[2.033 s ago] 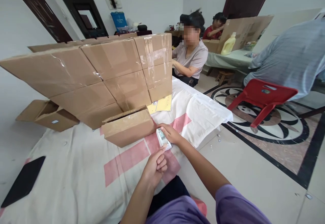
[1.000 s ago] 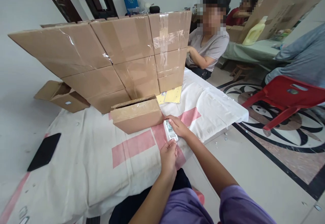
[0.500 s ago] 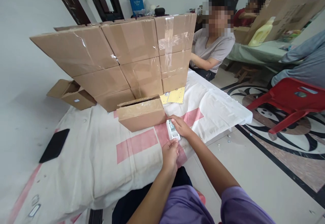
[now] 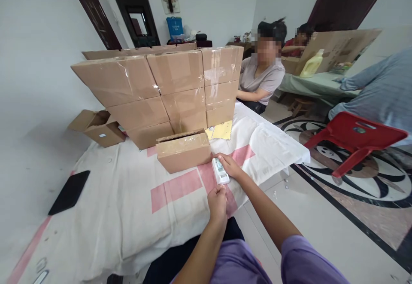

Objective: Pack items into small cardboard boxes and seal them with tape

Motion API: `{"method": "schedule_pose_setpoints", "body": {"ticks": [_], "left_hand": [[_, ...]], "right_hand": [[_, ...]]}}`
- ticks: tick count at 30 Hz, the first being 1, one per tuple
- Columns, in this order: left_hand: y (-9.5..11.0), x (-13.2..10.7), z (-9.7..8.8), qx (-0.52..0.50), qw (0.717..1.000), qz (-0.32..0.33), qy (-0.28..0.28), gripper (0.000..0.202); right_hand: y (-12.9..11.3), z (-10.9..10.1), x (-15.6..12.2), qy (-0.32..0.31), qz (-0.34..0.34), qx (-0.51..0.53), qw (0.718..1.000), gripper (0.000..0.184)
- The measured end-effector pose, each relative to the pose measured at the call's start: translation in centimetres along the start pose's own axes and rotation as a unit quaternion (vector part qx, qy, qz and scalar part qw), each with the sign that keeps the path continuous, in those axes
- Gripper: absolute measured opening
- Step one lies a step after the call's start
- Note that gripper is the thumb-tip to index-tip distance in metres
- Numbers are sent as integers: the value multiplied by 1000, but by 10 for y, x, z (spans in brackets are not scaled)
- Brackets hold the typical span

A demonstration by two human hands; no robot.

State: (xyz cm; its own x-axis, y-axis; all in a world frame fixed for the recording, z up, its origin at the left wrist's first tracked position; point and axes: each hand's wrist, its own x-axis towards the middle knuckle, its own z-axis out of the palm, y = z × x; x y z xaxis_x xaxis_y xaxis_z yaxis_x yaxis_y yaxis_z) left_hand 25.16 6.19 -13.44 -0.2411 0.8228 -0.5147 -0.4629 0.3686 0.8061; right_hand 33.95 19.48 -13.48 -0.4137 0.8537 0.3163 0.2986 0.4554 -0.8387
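white device (image 4: 220, 171): near desk (image 4: 128, 215) front edge, outside open carton (image 4: 183, 151); right hand (image 4: 231, 166) grips it, left hand (image 4: 217, 201) curled shut just short.

White fabric table cover (image 4: 122, 215): broad pink bands, crossing. On the pink, small white plastic device (image 4: 220, 171), greenish face. At 12 o'clock of it, pale yellow paper sheets (image 4: 222, 130). At 11 o'clock, plain brown cardboard boxes (image 4: 174, 86), glossy clear tape strips. At 9 o'clock, flat black rectangular slab (image 4: 69, 191). At 3 o'clock, red plastic chair (image 4: 357, 135) over cream floor tiles (image 4: 370, 189) with black-and-brown swirls. At 6 o'clock, purple sleeves (image 4: 305, 262).
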Motion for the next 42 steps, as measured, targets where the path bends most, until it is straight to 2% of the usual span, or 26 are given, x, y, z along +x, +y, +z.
{"method": "schedule_pose_setpoints", "body": {"ticks": [3, 6, 9, 12, 14, 17, 20, 22, 25, 30, 33, 37, 39, 40, 42], "left_hand": [[-3, -2, -8, 0, 1000, 19, 0, 43], [-2, -6, -17, 6, 999, 43, -12, 42], [0, -9, -24, 14, 998, 62, -21, 44], [1, -10, -28, 20, 997, 68, -31, 44], [2, -10, -28, 21, 997, 66, -38, 45], [6, -11, -29, 19, 997, 64, -48, 49], [14, -12, -31, 19, 996, 60, -58, 57], [19, -11, -34, 18, 996, 57, -62, 63], [23, -5, -40, 10, 996, 65, -62, 69], [33, 11, -52, 5, 996, 80, -43, 61], [57, 18, -64, -4, 994, 110, -17, 53], [100, 22, -81, 16, 986, 168, 8, 48], [118, 20, -85, 33, 980, 195, 7, 50], [125, 18, -85, 45, 977, 209, 5, 50], [135, 14, -86, 71, 970, 234, 9, 49]], "right_hand": [[-1, 0, 0, 1, 3, -15, 1000, 55], [-8, -2, 0, 32, 14, -55, 998, 48], [-24, -3, -3, 73, 68, -126, 987, 45], [-47, 3, -5, 29, 185, -285, 940, 55], [-60, 10, -5, -5, 232, -364, 902, 51], [-72, 20, -5, -8, 235, -397, 888, 42], [-73, 18, -3, -12, 232, -407, 883, 36], [-71, 5, 3, -8, 233, -407, 883, 34], [-64, -27, 20, 12, 243, -414, 877, 37], [-42, -84, 54, 54, 280, -442, 850, 46], [-27, -99, 61, 50, 303, -454, 836, 43], [-26, -99, 62, 44, 309, -474, 823, 43], [-40, -93, 63, 70, 272, -486, 828, 49], [-52, -89, 64, 84, 230, -473, 847, 49], [-84, -76, 63, 85, 101, -391, 911, 40]]}}
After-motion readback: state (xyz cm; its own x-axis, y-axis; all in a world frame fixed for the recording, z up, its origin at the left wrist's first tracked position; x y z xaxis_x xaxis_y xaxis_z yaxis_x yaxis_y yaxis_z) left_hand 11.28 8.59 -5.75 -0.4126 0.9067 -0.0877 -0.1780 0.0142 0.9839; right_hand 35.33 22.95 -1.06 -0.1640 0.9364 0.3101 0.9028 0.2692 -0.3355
